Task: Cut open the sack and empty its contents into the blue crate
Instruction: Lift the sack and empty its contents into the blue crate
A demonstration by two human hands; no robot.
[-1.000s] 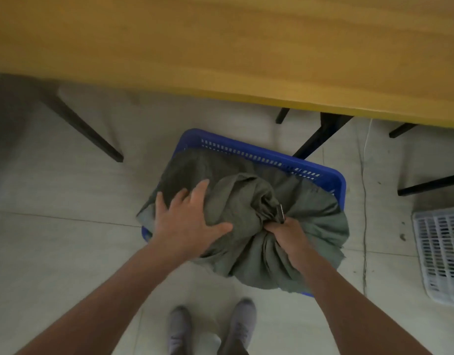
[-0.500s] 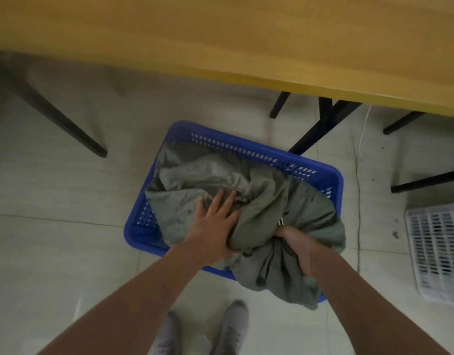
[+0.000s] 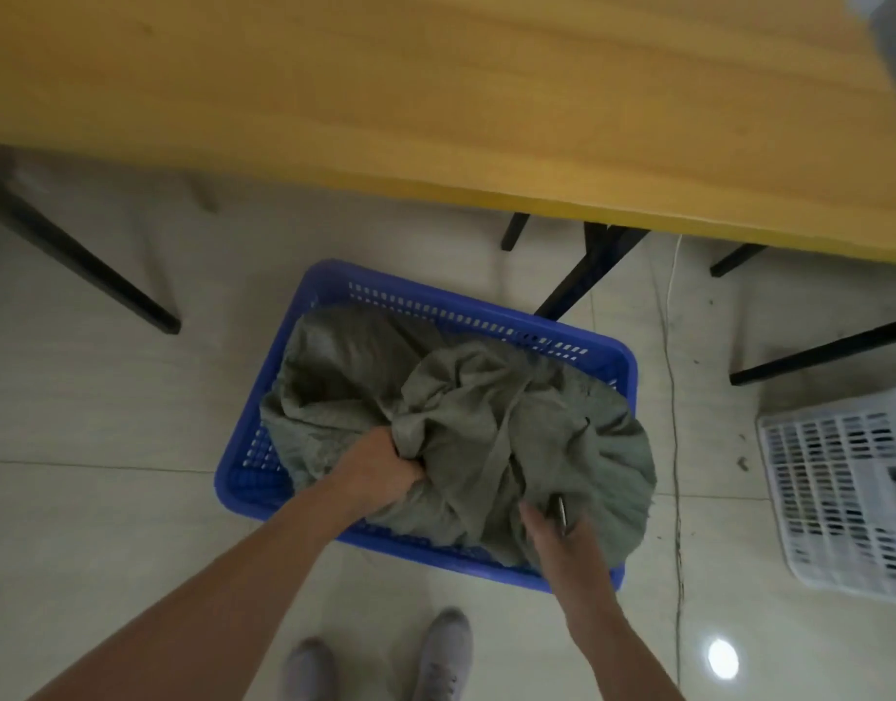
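I'm seeing my left hand [image 3: 385, 470] fisting the sack [image 3: 486, 427] lying across the blue crate [image 3: 486, 311], my right hand [image 3: 552, 531] pinching a blade [image 3: 562, 513] against its nearer edge.

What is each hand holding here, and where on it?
Left hand grips a bunched fold in the middle of the green sack. Right hand holds a small metal blade against the sack's near edge.

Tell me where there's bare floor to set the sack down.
Bare floor lies left of the blue crate, out to the black table leg. Right is tighter: a cable, then the white crate. The sack fills the blue crate.
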